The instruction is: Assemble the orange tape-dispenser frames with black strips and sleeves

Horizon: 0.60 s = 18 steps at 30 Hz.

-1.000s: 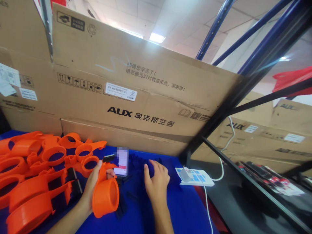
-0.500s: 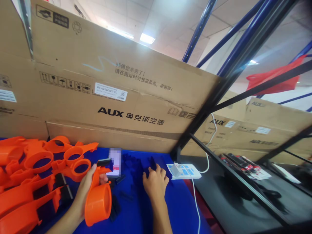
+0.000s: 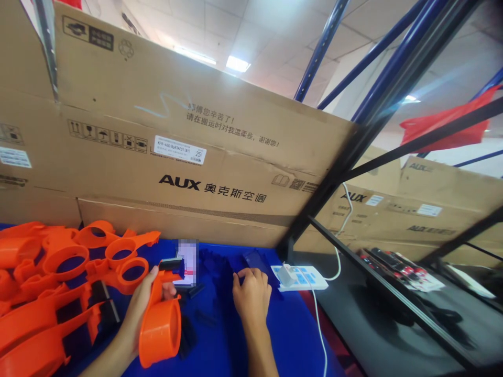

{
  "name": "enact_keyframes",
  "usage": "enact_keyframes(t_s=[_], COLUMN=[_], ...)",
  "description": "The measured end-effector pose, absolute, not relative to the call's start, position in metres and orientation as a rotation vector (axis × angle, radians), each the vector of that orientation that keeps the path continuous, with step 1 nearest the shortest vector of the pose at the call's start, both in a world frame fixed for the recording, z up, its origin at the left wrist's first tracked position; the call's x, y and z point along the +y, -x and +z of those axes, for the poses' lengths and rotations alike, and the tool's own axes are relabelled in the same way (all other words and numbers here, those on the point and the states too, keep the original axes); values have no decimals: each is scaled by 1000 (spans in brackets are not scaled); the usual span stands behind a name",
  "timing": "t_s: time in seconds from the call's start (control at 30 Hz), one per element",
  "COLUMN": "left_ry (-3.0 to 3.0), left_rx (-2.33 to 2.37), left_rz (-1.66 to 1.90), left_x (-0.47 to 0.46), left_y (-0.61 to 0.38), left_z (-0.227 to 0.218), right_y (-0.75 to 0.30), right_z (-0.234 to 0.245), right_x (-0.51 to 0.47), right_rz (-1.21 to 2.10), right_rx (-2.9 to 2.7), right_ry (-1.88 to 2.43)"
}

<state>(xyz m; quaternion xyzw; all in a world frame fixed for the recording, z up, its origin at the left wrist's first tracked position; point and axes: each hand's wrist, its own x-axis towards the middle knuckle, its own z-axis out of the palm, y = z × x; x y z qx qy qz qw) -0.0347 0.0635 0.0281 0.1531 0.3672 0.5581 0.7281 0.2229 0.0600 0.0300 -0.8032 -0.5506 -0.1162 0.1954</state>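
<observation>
My left hand (image 3: pixel 138 305) was closed around an orange ring piece (image 3: pixel 160 335), its long axis pointing away from me. Dark blue pieces (image 3: pixel 254 258) lay rightward, nearer my half-curled right hand (image 3: pixel 252 296); whether that gripped any, I couldn't tell.

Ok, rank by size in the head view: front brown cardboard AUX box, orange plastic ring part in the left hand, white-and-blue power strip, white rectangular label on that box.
1. Brown cardboard box
2. Orange ring part
3. Power strip and white label: too alike in size to rank.
</observation>
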Motion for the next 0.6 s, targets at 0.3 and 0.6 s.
enact_keyframes(t_s=[0.3,0.6], left_ry=[-332,-366], left_rx=[852,857], left_rz=[1239,1288], left_x=[59,59], left_y=[32,32], left_z=[36,35], right_y=[-221,-221], right_z=[25,25], right_x=[62,62], right_rz=[-226,-97], right_rx=[-1534,-1502], right_ry=[2239,2191])
